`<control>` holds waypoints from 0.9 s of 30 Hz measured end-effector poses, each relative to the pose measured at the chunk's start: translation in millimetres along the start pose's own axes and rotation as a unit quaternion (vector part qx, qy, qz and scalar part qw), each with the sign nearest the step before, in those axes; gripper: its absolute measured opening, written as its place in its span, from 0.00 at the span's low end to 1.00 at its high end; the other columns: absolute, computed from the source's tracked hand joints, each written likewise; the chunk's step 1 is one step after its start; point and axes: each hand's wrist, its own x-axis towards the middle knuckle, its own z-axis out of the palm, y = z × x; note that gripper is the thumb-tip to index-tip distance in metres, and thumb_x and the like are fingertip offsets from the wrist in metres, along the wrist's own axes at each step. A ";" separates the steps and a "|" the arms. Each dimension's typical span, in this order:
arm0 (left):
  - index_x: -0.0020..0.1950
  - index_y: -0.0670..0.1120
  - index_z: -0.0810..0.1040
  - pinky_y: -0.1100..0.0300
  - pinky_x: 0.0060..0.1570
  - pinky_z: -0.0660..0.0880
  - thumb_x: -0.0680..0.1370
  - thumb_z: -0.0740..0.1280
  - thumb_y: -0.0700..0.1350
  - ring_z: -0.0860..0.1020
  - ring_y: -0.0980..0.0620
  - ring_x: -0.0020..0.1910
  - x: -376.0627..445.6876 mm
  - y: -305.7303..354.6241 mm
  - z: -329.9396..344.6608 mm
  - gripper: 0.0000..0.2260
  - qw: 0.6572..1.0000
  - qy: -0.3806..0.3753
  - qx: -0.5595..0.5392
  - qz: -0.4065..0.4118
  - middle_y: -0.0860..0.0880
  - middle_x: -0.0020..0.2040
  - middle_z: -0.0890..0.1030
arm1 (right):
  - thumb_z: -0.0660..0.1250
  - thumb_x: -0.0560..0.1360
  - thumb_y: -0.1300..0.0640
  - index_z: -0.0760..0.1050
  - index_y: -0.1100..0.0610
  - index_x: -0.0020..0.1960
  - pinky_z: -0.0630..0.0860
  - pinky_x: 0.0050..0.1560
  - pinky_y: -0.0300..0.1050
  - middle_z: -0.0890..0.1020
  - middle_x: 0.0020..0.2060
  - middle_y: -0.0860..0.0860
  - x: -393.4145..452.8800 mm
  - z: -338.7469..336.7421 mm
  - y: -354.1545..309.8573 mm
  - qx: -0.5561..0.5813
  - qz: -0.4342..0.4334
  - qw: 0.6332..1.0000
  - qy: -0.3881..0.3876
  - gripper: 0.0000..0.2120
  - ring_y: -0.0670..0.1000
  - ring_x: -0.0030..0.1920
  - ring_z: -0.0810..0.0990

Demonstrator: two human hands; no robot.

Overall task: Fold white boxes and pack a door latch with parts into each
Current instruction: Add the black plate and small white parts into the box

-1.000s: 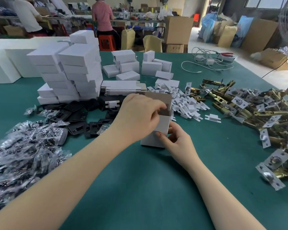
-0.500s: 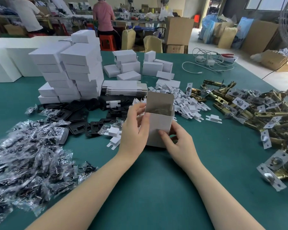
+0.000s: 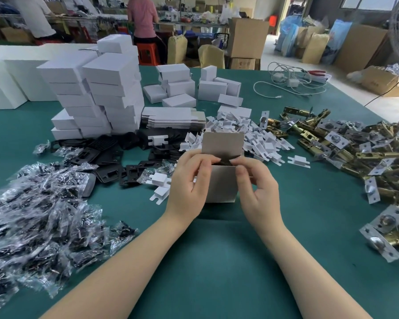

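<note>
A small white box (image 3: 221,183) stands upright on the green table (image 3: 217,261) in front of me, its top flap raised. My left hand (image 3: 189,180) grips its left side, fingers curled over the top edge. My right hand (image 3: 256,187) holds the right side, fingertips pinching at the opening. Something dark shows inside the opening. Brass door latches (image 3: 355,153) lie heaped to the right. Bagged parts (image 3: 39,215) are piled at the left, with black plates (image 3: 115,157) and white card inserts (image 3: 251,139) behind the box.
Stacks of folded white boxes (image 3: 101,95) rise at the back left, with flat unfolded blanks (image 3: 173,117) beside them. A white cable and charger (image 3: 288,85) lie at the far right. Two people (image 3: 143,17) work at benches beyond the table.
My left hand came off the box's top and now grips its left side. My right hand rose from the lower right corner to the opening. The flap now stands up.
</note>
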 end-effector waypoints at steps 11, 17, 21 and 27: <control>0.66 0.59 0.72 0.68 0.47 0.74 0.79 0.64 0.44 0.80 0.59 0.49 9.7 14.9 -2.2 0.18 0.978 -0.014 -0.170 -0.122 0.56 0.59 0.80 | 0.63 0.81 0.62 0.74 0.39 0.58 0.74 0.49 0.32 0.82 0.51 0.45 22.5 2.9 -6.1 0.157 0.116 0.981 0.000 0.18 0.42 0.49 0.80; 0.57 0.54 0.79 0.60 0.52 0.78 0.80 0.63 0.47 0.79 0.57 0.60 4.9 -2.0 -16.5 0.09 0.996 -0.061 -0.063 0.001 0.55 0.61 0.81 | 0.66 0.77 0.55 0.74 0.40 0.49 0.75 0.52 0.38 0.81 0.53 0.36 13.8 -8.2 1.9 0.032 0.004 0.999 -0.026 0.09 0.43 0.52 0.81; 0.60 0.50 0.79 0.57 0.54 0.78 0.79 0.65 0.53 0.77 0.54 0.65 2.1 -8.6 -18.3 0.12 0.995 -0.079 -0.047 0.024 0.52 0.65 0.78 | 0.66 0.76 0.45 0.73 0.41 0.55 0.76 0.59 0.42 0.76 0.62 0.34 7.7 -11.3 6.6 0.006 -0.006 0.999 -0.052 0.08 0.42 0.62 0.78; 0.58 0.45 0.80 0.58 0.55 0.79 0.78 0.67 0.47 0.80 0.56 0.58 2.0 -3.6 -10.8 0.11 0.998 -0.037 -0.038 0.016 0.52 0.58 0.81 | 0.69 0.77 0.56 0.73 0.40 0.55 0.76 0.58 0.38 0.79 0.56 0.33 10.4 -9.9 3.6 0.018 -0.017 0.999 -0.042 0.13 0.42 0.56 0.80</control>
